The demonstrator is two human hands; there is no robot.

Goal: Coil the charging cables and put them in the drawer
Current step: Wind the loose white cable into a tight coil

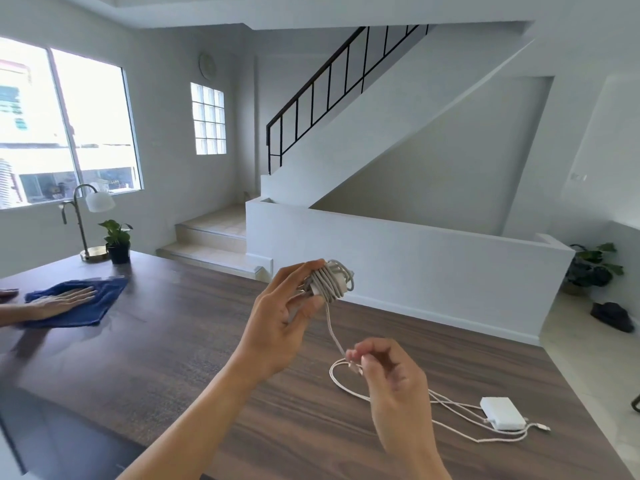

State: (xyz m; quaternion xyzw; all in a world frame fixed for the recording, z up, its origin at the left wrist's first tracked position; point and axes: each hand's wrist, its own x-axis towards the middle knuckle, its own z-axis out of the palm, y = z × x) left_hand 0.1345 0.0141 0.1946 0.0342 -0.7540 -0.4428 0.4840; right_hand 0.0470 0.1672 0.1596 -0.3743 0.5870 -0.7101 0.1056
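- Holds the bundle (329,282) up clear of the surface (173,341), grey turns wound round a white block; raised, most likely, so slack can pass round it freely.
- Curls the left grip (277,317) round that bundle, fingers closed on the turns, probably to stop them springing loose.
- Pinches the strand (334,336) in the right grip (388,375), lower and nearer; runs it fairly straight between both grips, seemingly to lay a tight next turn.
- Leaves the slack (349,389) looped on the surface, trailing right toward a white charger (504,412) lying flat among more strands, apparently not yet coiled.
- Shows no drawer anywhere; judged partway through coiling, stowing not begun.
- Far left, well apart: another person's hand (65,299) spread flat on a blue cloth (104,292), lamp (86,220) and plant (117,240) behind.
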